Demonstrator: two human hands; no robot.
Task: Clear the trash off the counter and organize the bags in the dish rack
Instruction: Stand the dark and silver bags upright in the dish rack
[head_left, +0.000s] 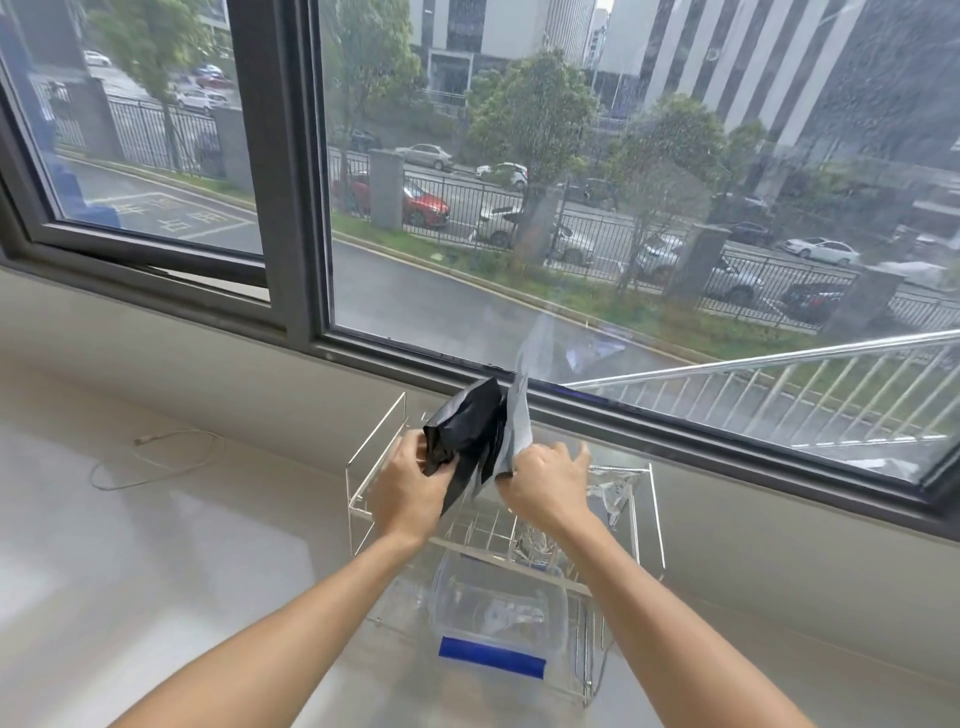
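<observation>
Left hand (402, 486) grip pinches black bag (467, 431); right hand (543, 486) grip holds grey sheet (517, 421). Both hide part of the dish rack (655, 512).

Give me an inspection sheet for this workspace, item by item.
Surface: pale glossy counter under a window.
Job's things: black bag and grey bag held above the wire dish rack; clear bag in the rack.
Clutter: clear container with a blue strip, on the rack's lower level.
Hands: left hand grips the black bag; right hand pinches the grey bag.
Cables: thin white cable lies loose on the counter.
Surroundings: window, street with parked cars outside.
</observation>
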